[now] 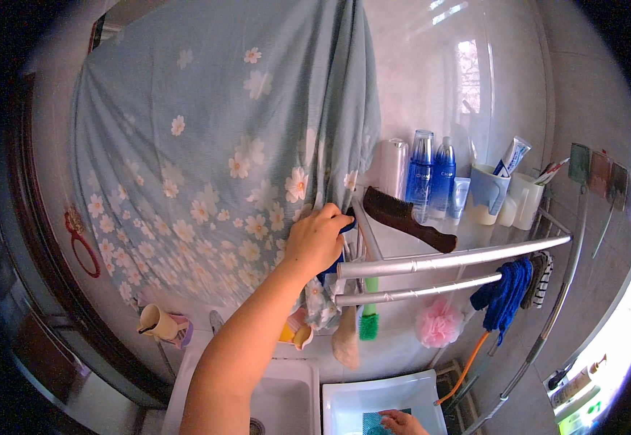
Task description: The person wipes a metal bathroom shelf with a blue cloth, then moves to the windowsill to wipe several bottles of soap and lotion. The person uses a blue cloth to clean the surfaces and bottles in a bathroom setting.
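Grey-blue curtain point(207, 145): beside the rack point(460, 255). Left hand point(320, 235): fingers curled, apparently pinching dark blue cloth point(332, 270) at the rack's left end, perhaps to steady it. Right hand point(402, 422): over the basin's point(381, 383) lower edge; finger state and contact unclear. Comb point(410, 221): rack's left corner, presumably for reach.

Beneath the left hand point(319, 238) shows something dark blue point(333, 270), in the basin point(339, 400) something teal point(372, 423).
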Demonstrator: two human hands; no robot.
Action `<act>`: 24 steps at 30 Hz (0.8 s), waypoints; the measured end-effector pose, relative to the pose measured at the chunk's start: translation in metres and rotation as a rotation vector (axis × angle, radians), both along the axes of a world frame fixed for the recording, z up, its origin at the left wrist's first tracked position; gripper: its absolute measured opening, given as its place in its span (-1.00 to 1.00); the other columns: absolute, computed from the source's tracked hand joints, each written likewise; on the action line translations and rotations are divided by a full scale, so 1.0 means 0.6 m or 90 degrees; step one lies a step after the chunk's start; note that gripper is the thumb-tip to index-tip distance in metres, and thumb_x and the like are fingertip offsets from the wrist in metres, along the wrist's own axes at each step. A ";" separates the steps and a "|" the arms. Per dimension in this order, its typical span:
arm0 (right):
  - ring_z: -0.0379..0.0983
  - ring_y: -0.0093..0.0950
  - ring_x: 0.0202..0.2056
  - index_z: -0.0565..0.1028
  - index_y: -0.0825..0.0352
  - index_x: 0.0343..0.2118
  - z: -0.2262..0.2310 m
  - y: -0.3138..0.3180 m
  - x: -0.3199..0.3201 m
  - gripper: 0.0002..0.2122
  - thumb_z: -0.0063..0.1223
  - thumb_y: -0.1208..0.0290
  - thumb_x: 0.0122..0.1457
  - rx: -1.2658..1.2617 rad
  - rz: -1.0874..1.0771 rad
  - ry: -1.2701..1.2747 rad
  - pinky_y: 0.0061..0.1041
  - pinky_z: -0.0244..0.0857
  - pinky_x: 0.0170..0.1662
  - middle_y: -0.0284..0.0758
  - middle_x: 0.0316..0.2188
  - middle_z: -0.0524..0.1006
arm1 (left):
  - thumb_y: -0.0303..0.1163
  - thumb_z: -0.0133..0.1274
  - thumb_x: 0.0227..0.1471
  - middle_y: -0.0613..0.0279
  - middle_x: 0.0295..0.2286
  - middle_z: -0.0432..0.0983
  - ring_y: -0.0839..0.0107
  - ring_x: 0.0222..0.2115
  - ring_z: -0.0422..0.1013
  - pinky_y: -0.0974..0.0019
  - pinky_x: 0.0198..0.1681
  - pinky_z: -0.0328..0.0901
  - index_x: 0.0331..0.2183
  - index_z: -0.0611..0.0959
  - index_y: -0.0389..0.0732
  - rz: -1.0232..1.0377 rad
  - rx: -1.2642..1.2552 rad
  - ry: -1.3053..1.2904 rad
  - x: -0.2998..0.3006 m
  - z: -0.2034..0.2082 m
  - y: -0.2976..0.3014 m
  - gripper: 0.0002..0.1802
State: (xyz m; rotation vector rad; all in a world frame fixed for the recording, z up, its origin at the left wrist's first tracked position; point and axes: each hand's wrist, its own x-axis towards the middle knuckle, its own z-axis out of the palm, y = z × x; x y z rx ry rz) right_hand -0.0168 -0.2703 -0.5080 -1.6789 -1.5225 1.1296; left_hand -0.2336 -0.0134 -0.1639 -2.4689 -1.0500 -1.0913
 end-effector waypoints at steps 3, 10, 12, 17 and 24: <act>0.44 -0.52 -0.39 0.43 0.29 -0.05 0.001 -0.002 0.000 -0.68 -0.09 0.22 0.23 0.005 0.006 -0.005 -0.50 0.32 -0.32 -0.29 -0.40 0.56 | -0.49 0.00 -0.10 0.31 -0.23 0.42 0.24 -0.25 0.43 0.16 -0.17 0.34 -0.19 0.61 -0.05 -0.032 -0.030 -0.008 -0.007 -0.003 -0.012 -0.66; 0.46 -0.52 -0.35 0.41 0.30 -0.03 -0.029 -0.010 0.011 -0.67 -0.09 0.23 0.22 0.029 0.010 -0.005 -0.51 0.34 -0.26 -0.27 -0.38 0.56 | -0.49 0.01 -0.11 0.22 -0.16 0.42 0.15 -0.16 0.39 0.19 -0.09 0.28 -0.14 0.56 -0.03 -0.034 -0.092 -0.016 -0.046 -0.065 -0.048 -0.60; 0.49 -0.38 -0.28 0.42 0.22 -0.01 -0.017 -0.010 0.015 -0.64 -0.08 0.15 0.20 -0.036 0.026 -0.063 -0.43 0.35 -0.20 -0.22 -0.33 0.56 | -0.47 0.00 -0.08 0.19 -0.17 0.43 0.13 -0.16 0.38 0.18 -0.08 0.27 -0.13 0.56 -0.03 -0.016 -0.150 -0.073 -0.057 -0.070 -0.050 -0.62; 0.50 -0.22 -0.24 0.45 0.15 -0.05 -0.009 -0.018 0.010 -0.60 -0.07 0.03 0.15 -0.064 0.024 -0.132 -0.34 0.34 -0.16 -0.16 -0.34 0.56 | -0.34 -0.04 0.01 0.20 -0.21 0.47 0.11 -0.21 0.41 0.15 -0.15 0.31 -0.15 0.56 -0.07 0.011 -0.131 -0.128 -0.054 -0.071 -0.045 -0.69; 0.51 -0.26 -0.25 0.47 0.16 -0.06 0.015 -0.034 0.010 -0.63 -0.06 0.07 0.16 -0.084 -0.004 -0.113 -0.38 0.34 -0.16 -0.18 -0.33 0.57 | -0.32 -0.04 0.00 0.23 -0.15 0.46 0.18 -0.19 0.43 0.17 -0.14 0.33 -0.09 0.54 0.04 0.036 -0.191 0.012 -0.008 -0.070 -0.015 -0.64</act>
